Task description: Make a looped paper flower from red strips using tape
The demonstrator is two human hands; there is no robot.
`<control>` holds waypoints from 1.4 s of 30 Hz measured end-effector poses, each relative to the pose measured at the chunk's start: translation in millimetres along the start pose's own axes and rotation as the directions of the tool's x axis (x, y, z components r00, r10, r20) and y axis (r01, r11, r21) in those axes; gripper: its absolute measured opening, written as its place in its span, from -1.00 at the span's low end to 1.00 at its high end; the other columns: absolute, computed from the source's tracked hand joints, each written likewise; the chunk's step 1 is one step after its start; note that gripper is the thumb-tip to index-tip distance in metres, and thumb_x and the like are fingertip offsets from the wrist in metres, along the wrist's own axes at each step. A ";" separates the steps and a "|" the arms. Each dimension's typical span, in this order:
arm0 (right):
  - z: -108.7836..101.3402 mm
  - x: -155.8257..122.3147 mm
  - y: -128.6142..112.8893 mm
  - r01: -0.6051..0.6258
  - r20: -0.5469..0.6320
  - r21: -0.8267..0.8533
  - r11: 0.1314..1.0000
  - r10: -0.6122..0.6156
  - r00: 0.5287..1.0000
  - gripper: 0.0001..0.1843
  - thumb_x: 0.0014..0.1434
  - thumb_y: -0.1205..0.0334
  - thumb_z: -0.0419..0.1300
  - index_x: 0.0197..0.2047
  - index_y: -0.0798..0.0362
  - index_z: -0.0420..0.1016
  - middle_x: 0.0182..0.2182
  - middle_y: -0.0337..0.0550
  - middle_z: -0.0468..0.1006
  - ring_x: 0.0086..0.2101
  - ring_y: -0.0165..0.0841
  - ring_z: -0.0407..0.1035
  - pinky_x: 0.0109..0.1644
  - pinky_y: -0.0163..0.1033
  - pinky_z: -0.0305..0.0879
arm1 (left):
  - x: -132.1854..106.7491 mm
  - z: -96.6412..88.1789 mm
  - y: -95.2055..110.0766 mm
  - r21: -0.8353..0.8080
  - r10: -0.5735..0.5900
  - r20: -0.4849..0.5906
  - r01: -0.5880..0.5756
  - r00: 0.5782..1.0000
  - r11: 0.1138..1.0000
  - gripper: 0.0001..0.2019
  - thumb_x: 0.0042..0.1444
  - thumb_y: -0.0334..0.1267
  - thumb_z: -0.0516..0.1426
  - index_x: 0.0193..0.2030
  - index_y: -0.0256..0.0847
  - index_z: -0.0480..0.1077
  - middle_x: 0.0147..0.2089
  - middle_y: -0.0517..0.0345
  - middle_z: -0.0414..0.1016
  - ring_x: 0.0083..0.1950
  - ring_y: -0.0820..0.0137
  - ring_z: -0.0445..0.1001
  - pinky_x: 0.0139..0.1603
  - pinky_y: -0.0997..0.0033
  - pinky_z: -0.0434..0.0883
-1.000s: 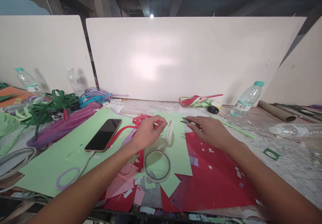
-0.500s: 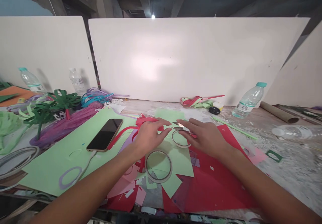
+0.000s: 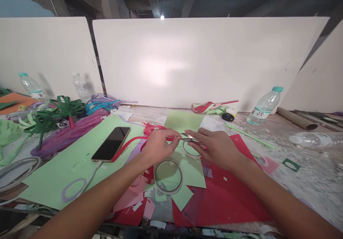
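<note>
My left hand [image 3: 160, 143] is closed in a pinch over the middle of the table, on a red paper strip [image 3: 170, 138] that shows between its fingers. More red strips [image 3: 154, 128] curl beside its wrist and behind it. My right hand [image 3: 218, 146] is wrapped around a small pair of scissors [image 3: 187, 136], its metal blades pointing left at my left fingertips. Most of the handles are hidden by the fingers. Below the hands a tape roll [image 3: 168, 192] lies on light green paper [image 3: 194, 171], and a second tape roll [image 3: 189, 153] is partly covered by my right hand.
A phone [image 3: 111, 144] with a white cable lies on green paper at left. Red paper [image 3: 227, 196] spreads at right. Bottles [image 3: 265, 106], a cardboard tube [image 3: 297, 118] and green paper plants [image 3: 68, 106] stand or lie around. A white panel [image 3: 209, 63] closes off the back.
The fingertips of both hands have come closer together, and the scissor blades now meet my left fingers. More of the upright green paper behind the hands shows. The view has shifted slightly.
</note>
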State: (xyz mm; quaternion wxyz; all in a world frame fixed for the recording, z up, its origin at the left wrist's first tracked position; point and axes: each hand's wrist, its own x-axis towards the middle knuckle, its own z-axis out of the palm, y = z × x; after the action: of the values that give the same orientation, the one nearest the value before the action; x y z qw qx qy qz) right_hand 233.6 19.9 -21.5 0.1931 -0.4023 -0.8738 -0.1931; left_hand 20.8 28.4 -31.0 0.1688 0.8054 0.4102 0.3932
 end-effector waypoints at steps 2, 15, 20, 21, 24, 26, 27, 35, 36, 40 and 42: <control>-0.1 0.2 -0.2 -0.004 -0.009 -0.001 1.000 0.004 1.000 -0.62 0.31 0.02 -0.02 0.11 -0.06 0.37 -0.42 -0.23 0.50 -0.55 -0.41 0.30 -0.49 -0.28 -0.15 | 1.4 -0.9 1.7 -0.067 -0.040 -0.008 0.039 0.999 0.997 -0.83 0.12 -0.27 0.09 -0.33 -0.17 0.52 -0.28 0.18 0.60 -0.25 0.36 0.52 -0.22 0.42 0.40; 1.2 -0.9 2.2 0.003 -0.022 -0.019 1.000 -0.004 1.000 -0.63 0.31 0.03 -0.02 0.10 -0.08 0.38 -0.43 -0.22 0.48 -0.57 -0.43 0.27 -0.50 -0.29 -0.16 | 0.5 -0.7 0.6 -0.058 -0.051 -0.027 0.050 0.998 0.997 -0.83 0.05 -0.20 0.16 -0.26 -0.15 0.54 -0.22 0.14 0.61 -0.21 0.31 0.53 -0.17 0.35 0.45; 1.9 -0.8 0.9 0.013 -0.008 -0.013 1.000 -0.013 1.000 -0.64 0.31 0.03 -0.02 0.10 -0.08 0.38 -0.42 -0.22 0.49 -0.54 -0.41 0.29 -0.50 -0.28 -0.17 | -0.2 -0.8 0.1 -0.025 -0.023 -0.003 0.023 1.000 0.999 -0.82 0.11 -0.26 0.09 -0.32 -0.15 0.54 -0.26 0.17 0.61 -0.24 0.33 0.54 -0.20 0.36 0.42; 2.0 -0.9 0.7 0.016 -0.006 -0.009 1.000 -0.016 1.000 -0.64 0.31 0.04 -0.02 0.10 -0.08 0.38 -0.43 -0.22 0.48 -0.53 -0.41 0.29 -0.49 -0.28 -0.17 | 0.0 -1.2 0.2 -0.022 -0.027 -0.001 0.027 1.000 0.999 -0.82 0.11 -0.26 0.09 -0.33 -0.15 0.54 -0.28 0.17 0.61 -0.25 0.33 0.53 -0.20 0.36 0.42; 1.6 -1.2 0.0 0.027 0.003 -0.005 1.000 -0.027 1.000 -0.64 0.32 0.05 -0.03 0.09 -0.08 0.38 -0.43 -0.23 0.48 -0.52 -0.41 0.30 -0.49 -0.28 -0.15 | 1.6 -2.8 1.1 -0.055 -0.059 0.019 0.060 0.998 0.997 -0.82 0.10 -0.25 0.09 -0.35 -0.17 0.54 -0.33 0.18 0.61 -0.28 0.34 0.52 -0.22 0.37 0.40; 0.9 -1.3 -0.5 0.038 0.001 -0.006 0.999 -0.038 0.999 -0.65 0.32 0.06 -0.02 0.10 -0.08 0.38 -0.43 -0.22 0.47 -0.51 -0.40 0.31 -0.48 -0.28 -0.13 | 3.4 -4.4 1.4 -0.104 -0.111 0.046 0.115 0.993 0.988 -0.81 0.09 -0.23 0.10 -0.37 -0.19 0.55 -0.38 0.18 0.59 -0.33 0.36 0.50 -0.30 0.41 0.39; 0.6 -1.2 -0.6 0.043 -0.004 -0.006 0.999 -0.043 0.999 -0.65 0.32 0.06 -0.02 0.10 -0.08 0.38 -0.43 -0.22 0.47 -0.51 -0.40 0.31 -0.48 -0.29 -0.11 | 4.5 -5.5 1.2 -0.130 -0.145 0.060 0.151 0.988 0.980 -0.80 0.09 -0.22 0.10 -0.38 -0.19 0.55 -0.42 0.18 0.57 -0.37 0.38 0.48 -0.36 0.43 0.38; 4.8 -0.3 12.7 -0.225 0.251 0.211 0.951 0.170 0.953 -0.65 0.25 0.05 0.04 0.05 -0.10 0.45 -0.35 -0.17 0.57 -0.43 -0.33 0.40 -0.43 -0.31 0.10 | 6.6 -7.6 -3.9 -0.236 -0.242 -0.022 0.231 0.970 0.944 -0.80 0.08 -0.20 0.12 -0.37 -0.20 0.54 -0.37 0.17 0.58 -0.35 0.39 0.49 -0.36 0.45 0.39; 6.8 -0.9 16.4 -0.267 0.336 0.227 0.937 0.182 0.924 -0.68 0.23 0.08 0.06 -0.01 -0.08 0.49 -0.38 -0.17 0.57 -0.43 -0.32 0.40 -0.45 -0.31 0.10 | 5.9 -6.2 -4.0 -0.234 -0.216 -0.027 0.204 0.976 0.951 -0.81 0.09 -0.20 0.12 -0.36 -0.20 0.54 -0.34 0.17 0.59 -0.32 0.38 0.50 -0.32 0.44 0.40; 11.9 -2.1 25.3 -0.314 0.451 0.286 0.905 0.162 0.878 -0.77 0.17 0.12 0.10 -0.24 -0.03 0.57 -0.43 -0.12 0.55 -0.40 -0.24 0.39 -0.42 -0.26 0.12 | 2.7 -0.8 -2.6 -0.182 -0.101 -0.053 0.090 0.993 0.979 -0.84 0.11 -0.22 0.12 -0.35 -0.18 0.53 -0.28 0.17 0.60 -0.22 0.37 0.52 -0.18 0.42 0.41; 10.0 0.3 21.9 -0.355 0.346 0.400 0.845 0.220 0.912 -0.76 0.16 0.07 0.12 -0.25 -0.02 0.55 -0.34 -0.08 0.54 -0.30 -0.20 0.38 -0.31 -0.22 0.17 | 1.1 0.8 -1.6 -0.140 -0.042 -0.065 0.032 0.997 0.990 -0.85 0.12 -0.24 0.12 -0.34 -0.18 0.52 -0.27 0.16 0.60 -0.21 0.37 0.52 -0.16 0.42 0.41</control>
State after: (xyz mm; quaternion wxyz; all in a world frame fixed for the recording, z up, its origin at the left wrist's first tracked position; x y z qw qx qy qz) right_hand 248.6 38.3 -25.8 0.1801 -0.4972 -0.8418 0.1084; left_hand 20.9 30.4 -31.9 0.2176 0.7703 0.4022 0.4445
